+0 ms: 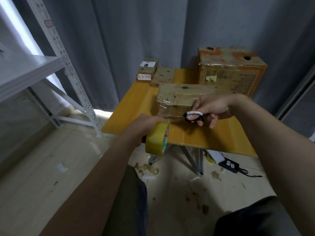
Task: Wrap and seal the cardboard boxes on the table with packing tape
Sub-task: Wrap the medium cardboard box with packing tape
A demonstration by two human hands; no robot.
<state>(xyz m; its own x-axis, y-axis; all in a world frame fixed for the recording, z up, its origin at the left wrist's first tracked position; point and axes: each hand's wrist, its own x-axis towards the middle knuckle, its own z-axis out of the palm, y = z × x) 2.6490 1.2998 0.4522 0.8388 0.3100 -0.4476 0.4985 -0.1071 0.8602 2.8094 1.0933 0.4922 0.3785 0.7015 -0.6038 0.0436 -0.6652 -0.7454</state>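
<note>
The step in hand looks like the cut that ends one wrap. The left hand (146, 123) grips the yellow tape roll (156, 140) from above, fingers curled over its rim, and holds it just off the near edge of the table (221, 135). A thin strip of tape (173, 117) seems to run taut from the roll to the near face of the flat cardboard box (180, 96), which lies in the middle of the table and already shows glossy bands of tape across its top and front. The right hand (213, 106) grasps a pair of black scissors (194, 116), thumb through one loop and fingers at the other, right beside that face of the box. The blades are too dark and blurred to tell whether they are on the strip. The next move probably calls for the left hand to hold the strip tight while the blades close across it near the box, then for the loose end to be pressed flat. A large orange box (235, 72) and several small boxes (147, 69) wait at the back of the table.
</note>
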